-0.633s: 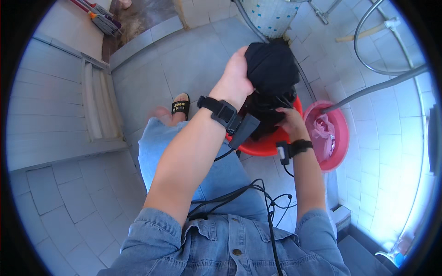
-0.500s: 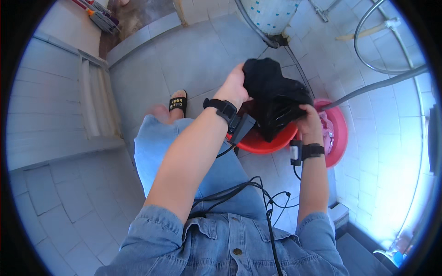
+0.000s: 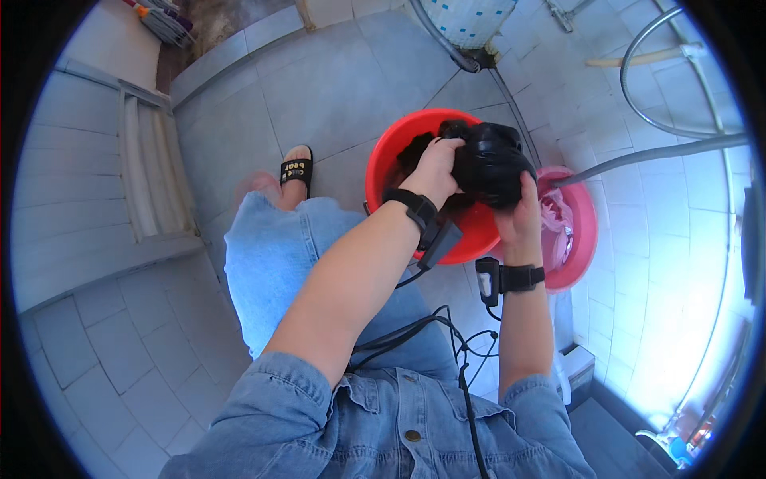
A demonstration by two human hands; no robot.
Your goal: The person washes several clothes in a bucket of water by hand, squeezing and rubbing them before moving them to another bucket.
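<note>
A shiny, wet-looking black cloth [image 3: 488,165] is bunched between my two hands, above a red basin [image 3: 380,164] on the floor. My left hand [image 3: 436,170] grips the bundle's left side, fingers curled against it. On the lower right, my right hand [image 3: 522,217] wraps round it with the thumb up along its edge. More dark cloth [image 3: 415,150] shows inside the basin left of my left hand; I cannot tell if it joins the held bundle. The bundle and my hands hide much of the basin's inside.
A pink basin [image 3: 589,231] holding a pink, crinkled item [image 3: 556,219] stands right of the red one. A grey hose [image 3: 650,155] runs into it from the tiled wall. Black cables [image 3: 399,335] hang across my lap. A white tiled column [image 3: 467,22] rises at the far side.
The black cloth has gone from hanging loose and spread to a tighter bunch between my hands. My left hand has moved lower and nearer, uncovering more of the red basin.
</note>
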